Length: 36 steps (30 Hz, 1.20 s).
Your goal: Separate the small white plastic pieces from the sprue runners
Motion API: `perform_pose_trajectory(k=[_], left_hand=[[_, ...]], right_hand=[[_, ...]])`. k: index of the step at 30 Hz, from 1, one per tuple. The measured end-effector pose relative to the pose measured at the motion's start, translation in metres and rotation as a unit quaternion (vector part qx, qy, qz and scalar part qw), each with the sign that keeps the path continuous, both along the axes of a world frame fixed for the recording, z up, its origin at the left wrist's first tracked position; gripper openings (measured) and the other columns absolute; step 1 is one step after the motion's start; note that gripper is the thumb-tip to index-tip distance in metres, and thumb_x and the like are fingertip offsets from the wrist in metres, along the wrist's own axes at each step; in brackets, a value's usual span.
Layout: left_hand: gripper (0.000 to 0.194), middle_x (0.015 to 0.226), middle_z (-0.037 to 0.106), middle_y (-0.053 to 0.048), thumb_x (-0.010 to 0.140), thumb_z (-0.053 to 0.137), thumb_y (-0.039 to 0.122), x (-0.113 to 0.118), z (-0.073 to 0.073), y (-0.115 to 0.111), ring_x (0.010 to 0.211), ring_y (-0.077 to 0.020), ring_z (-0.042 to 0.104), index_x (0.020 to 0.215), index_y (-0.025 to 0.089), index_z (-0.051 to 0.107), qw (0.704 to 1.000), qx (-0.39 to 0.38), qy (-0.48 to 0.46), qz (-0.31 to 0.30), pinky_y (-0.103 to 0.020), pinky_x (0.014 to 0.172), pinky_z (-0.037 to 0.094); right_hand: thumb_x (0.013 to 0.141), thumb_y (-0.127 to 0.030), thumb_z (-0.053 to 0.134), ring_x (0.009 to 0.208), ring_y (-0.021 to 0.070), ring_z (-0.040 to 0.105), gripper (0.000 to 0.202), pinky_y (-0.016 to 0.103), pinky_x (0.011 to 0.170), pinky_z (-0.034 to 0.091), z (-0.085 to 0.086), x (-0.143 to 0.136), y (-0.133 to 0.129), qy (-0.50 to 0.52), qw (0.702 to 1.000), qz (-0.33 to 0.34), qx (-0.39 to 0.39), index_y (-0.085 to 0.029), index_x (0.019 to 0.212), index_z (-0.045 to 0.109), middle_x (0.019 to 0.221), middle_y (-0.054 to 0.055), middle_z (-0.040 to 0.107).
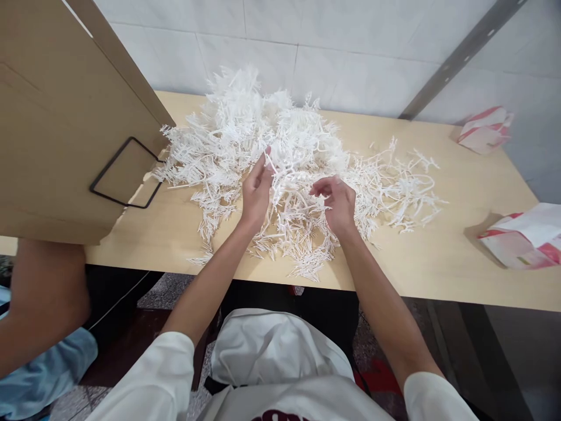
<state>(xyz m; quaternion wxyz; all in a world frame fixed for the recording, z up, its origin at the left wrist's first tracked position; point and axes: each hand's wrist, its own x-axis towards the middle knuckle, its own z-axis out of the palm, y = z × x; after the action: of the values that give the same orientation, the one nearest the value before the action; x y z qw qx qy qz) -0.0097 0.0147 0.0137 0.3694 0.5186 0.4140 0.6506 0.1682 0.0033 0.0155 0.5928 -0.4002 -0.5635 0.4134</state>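
Note:
A large heap of thin white branched pieces [245, 123], plastic-looking and twig-like, covers the middle of the table. My left hand [258, 190] is at the front of the heap, its thumb and fingers pinched on a white branched piece [280, 169]. That piece spreads to the right, and its lower end blends into the pile. My right hand [336, 202] is to the right of it, over the pile, with fingers curled inward. Whatever its fingertips may hold is too small to make out. Short white bits lie loose below both hands.
A tall cardboard sheet or box [79, 117] stands at the left with a black wire frame [125, 202] at its edge. Another person's arm [48, 298] is beneath it. Two red-and-white paper bags [484, 130] stand at the right of the wooden table [442, 263]. A tiled wall [359, 52] rises behind.

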Motion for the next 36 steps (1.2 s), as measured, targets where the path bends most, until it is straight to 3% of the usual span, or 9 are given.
perform_pose_trajectory(k=[4, 7, 12, 16, 20, 23, 25, 30, 36], left_hand=[[0.051, 0.085, 0.069, 0.002, 0.090, 0.057, 0.053, 0.007, 0.003, -0.012, 0.075, -0.0116, 0.058, 0.137, 0.033, 0.053, 0.998, -0.006, 0.062, 0.002, -0.025, 0.074, 0.046], [0.055, 0.074, 0.064, 0.004, 0.088, 0.060, 0.051, 0.011, 0.004, -0.017, 0.065, -0.0108, 0.052, 0.139, 0.033, 0.051, 0.996, 0.000, 0.092, -0.021, -0.025, 0.069, 0.043], [0.048, 0.073, 0.060, 0.003, 0.086, 0.062, 0.050, 0.010, 0.006, -0.016, 0.066, -0.0113, 0.050, 0.130, 0.031, 0.059, 0.992, -0.014, 0.100, -0.071, -0.027, 0.071, 0.043], [0.035, 0.086, 0.060, 0.000, 0.074, 0.076, 0.048, 0.008, 0.007, -0.013, 0.076, -0.0107, 0.053, 0.094, 0.022, 0.067, 0.988, -0.014, 0.109, -0.112, -0.026, 0.072, 0.042], [0.041, 0.102, 0.062, -0.004, 0.070, 0.078, 0.049, 0.009, 0.008, -0.013, 0.092, -0.0133, 0.058, 0.071, 0.018, 0.052, 0.985, -0.026, 0.074, -0.151, -0.025, 0.076, 0.044], [0.043, 0.084, 0.062, -0.001, 0.074, 0.075, 0.049, 0.011, 0.008, -0.014, 0.079, -0.0112, 0.057, 0.069, 0.019, 0.045, 0.985, -0.045, 0.051, -0.157, -0.026, 0.074, 0.045], [0.043, 0.075, 0.059, 0.001, 0.076, 0.073, 0.049, 0.013, 0.007, -0.014, 0.072, -0.0099, 0.054, 0.070, 0.019, 0.042, 0.988, -0.049, 0.052, -0.138, -0.026, 0.072, 0.044], [0.035, 0.076, 0.056, 0.003, 0.078, 0.073, 0.047, 0.012, 0.006, -0.012, 0.069, -0.0080, 0.051, 0.078, 0.019, 0.052, 0.990, -0.048, 0.036, -0.125, -0.023, 0.067, 0.042], [0.039, 0.085, 0.062, -0.001, 0.079, 0.068, 0.056, 0.010, 0.008, -0.011, 0.074, -0.0095, 0.055, 0.087, 0.017, 0.064, 0.975, -0.071, 0.055, -0.204, -0.023, 0.068, 0.045]], right_hand=[[0.081, -0.065, 0.060, 0.057, 0.0101, 0.057, 0.043, 0.028, 0.058, 0.048, 0.001, -0.004, -0.003, -0.030, 0.994, 0.100, -0.039, -0.024, 0.089, 0.070, 0.071, -0.001, 0.065], [0.075, -0.059, 0.072, 0.055, 0.0083, 0.052, 0.037, 0.025, 0.052, 0.044, 0.001, -0.008, -0.004, -0.046, 0.993, 0.092, -0.055, -0.023, 0.083, 0.065, 0.065, -0.004, 0.059], [0.077, -0.053, 0.073, 0.065, 0.0087, 0.054, 0.031, 0.024, 0.060, 0.047, -0.005, -0.006, 0.001, -0.035, 0.999, -0.013, -0.030, -0.024, 0.085, 0.066, 0.072, -0.003, 0.060], [0.068, -0.056, 0.079, 0.056, 0.0098, 0.052, 0.039, 0.025, 0.052, 0.043, -0.010, -0.004, 0.000, -0.087, 0.995, -0.008, -0.055, -0.020, 0.077, 0.066, 0.064, -0.003, 0.059], [0.064, -0.053, 0.082, 0.050, 0.0076, 0.042, 0.042, 0.024, 0.045, 0.035, -0.010, -0.009, -0.005, -0.146, 0.987, 0.003, -0.068, -0.018, 0.068, 0.059, 0.054, -0.005, 0.048], [0.061, -0.052, 0.084, 0.050, 0.0062, 0.037, 0.044, 0.023, 0.046, 0.033, -0.011, -0.013, -0.005, -0.130, 0.990, -0.023, -0.054, -0.019, 0.067, 0.056, 0.054, -0.007, 0.042], [0.058, -0.052, 0.086, 0.055, 0.0066, 0.042, 0.046, 0.022, 0.050, 0.038, -0.011, -0.015, -0.004, -0.082, 0.995, -0.032, -0.044, -0.020, 0.072, 0.056, 0.061, -0.007, 0.048], [0.064, -0.055, 0.081, 0.069, 0.0106, 0.057, 0.044, 0.026, 0.062, 0.049, -0.010, -0.015, -0.003, -0.023, 0.999, 0.005, -0.049, -0.022, 0.083, 0.059, 0.076, -0.002, 0.061], [0.060, -0.055, 0.084, 0.067, 0.0123, 0.057, 0.045, 0.028, 0.061, 0.049, -0.010, -0.012, -0.001, -0.030, 0.996, -0.041, -0.071, -0.020, 0.080, 0.062, 0.074, 0.000, 0.062]])
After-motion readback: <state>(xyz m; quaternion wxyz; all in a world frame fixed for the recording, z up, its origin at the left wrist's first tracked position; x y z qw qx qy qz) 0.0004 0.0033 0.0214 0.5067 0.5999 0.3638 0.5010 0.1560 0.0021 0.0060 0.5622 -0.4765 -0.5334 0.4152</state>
